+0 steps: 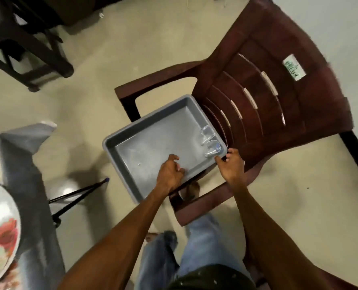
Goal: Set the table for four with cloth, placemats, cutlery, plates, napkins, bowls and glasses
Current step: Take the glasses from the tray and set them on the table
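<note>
Rectangular grey plastic tray (153, 147), two seemingly clear glasses (210, 143), slatted chair (278, 97).

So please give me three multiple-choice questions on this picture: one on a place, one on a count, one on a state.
1. Where does the grey plastic tray rest?
A. on the seat of the brown plastic chair
B. on the floor
C. on the table

2. How many clear drinking glasses lie in the tray?
A. none
B. two
C. four

3. What does the right hand do?
A. hangs free
B. lifts a plate
C. holds the tray's near right corner

Answers:
1 A, the tray sits between the chair's armrests.
2 B, two glasses lie on their sides by the tray's right wall.
3 C, its fingers curl round the rim there, while the left hand is on the near edge.
</note>
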